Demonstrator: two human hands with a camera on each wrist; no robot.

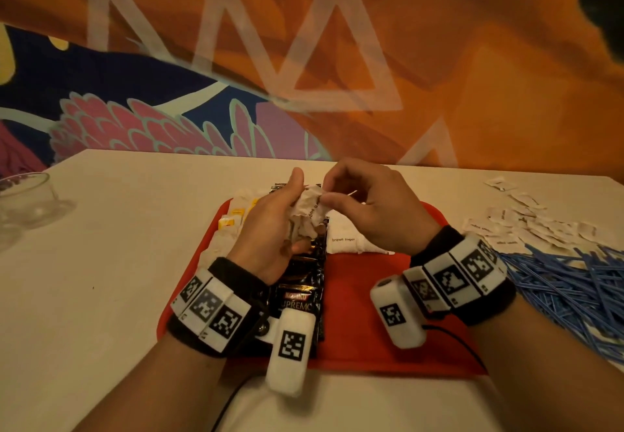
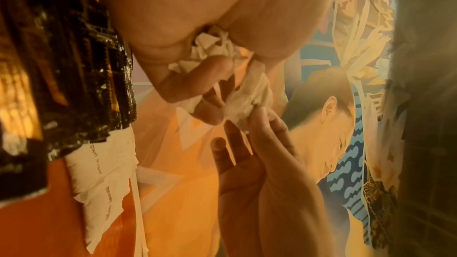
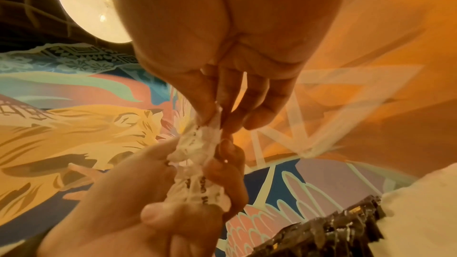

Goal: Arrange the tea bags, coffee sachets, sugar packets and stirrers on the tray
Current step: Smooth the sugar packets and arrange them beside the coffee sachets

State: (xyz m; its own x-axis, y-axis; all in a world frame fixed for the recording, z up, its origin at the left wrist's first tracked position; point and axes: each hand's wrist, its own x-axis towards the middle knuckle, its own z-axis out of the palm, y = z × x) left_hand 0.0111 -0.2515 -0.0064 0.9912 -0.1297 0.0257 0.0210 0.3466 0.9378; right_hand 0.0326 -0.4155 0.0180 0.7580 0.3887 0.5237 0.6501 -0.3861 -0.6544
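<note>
Above the red tray [image 1: 364,300] my left hand [image 1: 270,229] grips a crumpled bunch of white sugar packets [image 1: 309,210] [image 2: 247,93] [image 3: 197,163]. My right hand [image 1: 368,202] pinches the top of that bunch between thumb and fingers [image 3: 210,108]. On the tray lie black coffee sachets [image 1: 304,283] in a row down the middle, tea bags with yellow tags [image 1: 229,222] on the left, and white brown-sugar packets [image 1: 347,239] [image 2: 99,173] to the right of the sachets.
A loose heap of white sugar packets [image 1: 526,225] and a pile of blue stirrers [image 1: 570,289] lie on the white table [image 1: 101,262] right of the tray. A glass bowl [image 1: 27,202] stands at the far left. A painted wall runs behind the table.
</note>
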